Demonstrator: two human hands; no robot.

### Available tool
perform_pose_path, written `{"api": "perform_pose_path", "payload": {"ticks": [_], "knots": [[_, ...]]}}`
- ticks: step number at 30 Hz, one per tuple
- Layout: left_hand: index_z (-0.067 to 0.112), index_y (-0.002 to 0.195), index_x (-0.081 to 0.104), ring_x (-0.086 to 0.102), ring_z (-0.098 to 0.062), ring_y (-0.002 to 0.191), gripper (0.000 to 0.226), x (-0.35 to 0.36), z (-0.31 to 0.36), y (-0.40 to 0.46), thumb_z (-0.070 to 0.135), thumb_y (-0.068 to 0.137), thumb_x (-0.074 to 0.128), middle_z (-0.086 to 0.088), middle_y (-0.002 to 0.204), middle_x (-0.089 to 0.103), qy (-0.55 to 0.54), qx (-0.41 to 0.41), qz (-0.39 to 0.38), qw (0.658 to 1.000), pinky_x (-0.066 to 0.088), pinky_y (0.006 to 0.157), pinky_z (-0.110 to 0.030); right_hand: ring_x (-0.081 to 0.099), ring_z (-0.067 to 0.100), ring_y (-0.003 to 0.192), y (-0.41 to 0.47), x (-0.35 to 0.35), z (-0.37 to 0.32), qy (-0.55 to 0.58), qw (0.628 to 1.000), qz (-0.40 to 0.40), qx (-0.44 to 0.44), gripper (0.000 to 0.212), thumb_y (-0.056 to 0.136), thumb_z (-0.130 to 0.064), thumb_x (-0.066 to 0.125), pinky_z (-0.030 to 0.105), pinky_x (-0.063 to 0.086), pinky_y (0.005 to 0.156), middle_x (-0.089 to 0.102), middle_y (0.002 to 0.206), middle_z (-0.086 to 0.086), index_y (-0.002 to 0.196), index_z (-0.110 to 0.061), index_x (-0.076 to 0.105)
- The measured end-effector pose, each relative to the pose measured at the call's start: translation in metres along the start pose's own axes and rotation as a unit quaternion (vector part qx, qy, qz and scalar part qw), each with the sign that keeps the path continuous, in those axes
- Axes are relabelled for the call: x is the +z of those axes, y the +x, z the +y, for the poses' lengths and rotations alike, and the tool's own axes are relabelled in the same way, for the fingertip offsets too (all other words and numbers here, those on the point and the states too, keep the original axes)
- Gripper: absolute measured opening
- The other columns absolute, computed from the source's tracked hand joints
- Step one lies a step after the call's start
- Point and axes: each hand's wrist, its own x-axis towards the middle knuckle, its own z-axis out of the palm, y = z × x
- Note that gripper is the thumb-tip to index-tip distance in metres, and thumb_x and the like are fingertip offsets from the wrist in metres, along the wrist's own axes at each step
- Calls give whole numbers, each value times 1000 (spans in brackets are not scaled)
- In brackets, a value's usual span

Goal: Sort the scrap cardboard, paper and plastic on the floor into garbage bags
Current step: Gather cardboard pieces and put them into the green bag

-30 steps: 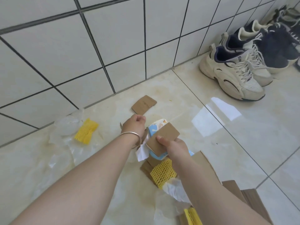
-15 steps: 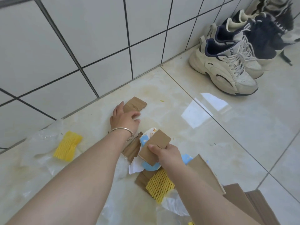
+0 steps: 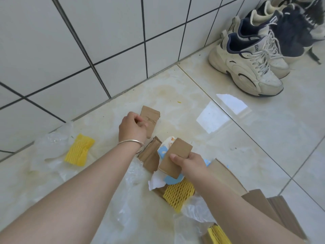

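My left hand [image 3: 132,128] pinches a small brown cardboard scrap [image 3: 151,118] near the wall, its edge lifted off the floor. My right hand [image 3: 190,163] grips a bundle: a brown cardboard piece [image 3: 175,156] on top of blue-and-white paper [image 3: 162,151]. Under the bundle lie a yellow foam net [image 3: 178,193], another cardboard piece [image 3: 151,155] and white crumpled paper [image 3: 155,182]. Clear plastic film [image 3: 135,175] spreads beneath my left forearm.
A second yellow foam net [image 3: 79,150] rests on clear plastic [image 3: 52,143] at the left by the tiled wall [image 3: 105,41]. Larger cardboard sheets [image 3: 260,203] lie at the lower right. Several sneakers [image 3: 249,64] stand at the upper right.
My left hand reached out from beside the bundle to the cardboard scrap near the wall, then closed on it and tipped it up. The right hand kept holding its bundle.
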Motion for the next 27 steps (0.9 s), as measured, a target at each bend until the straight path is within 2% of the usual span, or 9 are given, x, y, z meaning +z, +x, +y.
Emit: {"api": "perform_pose_path", "payload": {"ticks": [4,7,10,12,15,19,22,24,27], "knots": [[18,116,44,55,-21,89,32,-11,2,-28,14,88,58,3,100,53,-126,-42,-6,991,40,72,-25,60,17,80,-7,-13,-7,46,998,24,23,22,88,-24,64,31,51,74,64,85,-3,107,-14,59],[15,126,49,59,-21,89,38,-17,-11,-37,14,89,58,0,103,59,-151,-86,-79,982,48,73,-27,62,22,87,-11,-24,-12,-10,1000,28,5,29,87,-23,63,29,49,66,66,99,6,112,-9,61],[12,93,65,61,-27,93,12,-16,-23,-52,19,89,57,-9,97,65,-7,-75,-167,983,47,82,-30,62,22,90,-18,-28,-12,-128,992,-5,-11,23,86,-24,62,29,50,72,66,99,6,105,-11,63],[14,68,61,60,-33,99,21,-12,-31,-60,23,87,58,-16,104,62,103,-47,-155,981,45,82,-31,58,19,83,-20,-21,-11,-212,977,-17,-28,11,87,-25,62,25,47,65,61,92,2,92,-17,58],[6,98,69,54,-29,115,23,-7,-37,-69,25,87,59,-13,128,51,143,-38,-150,977,40,97,-30,53,18,88,-14,-9,-6,-314,946,3,-80,21,86,-30,60,28,47,72,53,105,2,99,-13,62],[6,106,67,58,-31,110,26,-5,-38,-77,22,88,57,-14,117,64,112,-63,-150,980,44,89,-28,53,24,108,-7,-4,6,-346,933,13,-94,29,84,-33,62,38,50,87,48,123,5,102,-11,67],[12,116,65,60,-27,110,31,-9,-41,-81,23,88,60,-9,118,67,47,-89,-140,985,44,89,-26,58,24,102,-8,-8,9,-305,949,-3,-75,13,83,-34,65,34,51,77,56,117,7,85,-22,62],[13,113,67,64,-26,99,29,-13,-44,-81,22,86,63,-8,109,70,-15,-92,-128,987,47,79,-23,58,22,100,-9,-14,8,-271,960,-19,-67,10,82,-33,66,31,51,75,60,112,6,81,-25,60],[10,100,67,62,-22,78,15,-20,-39,-85,17,88,61,-6,87,67,-90,-67,-129,985,49,57,-17,59,19,95,-19,-24,4,-203,976,-70,-40,21,83,-28,68,26,50,74,62,105,2,102,-18,64]]}}
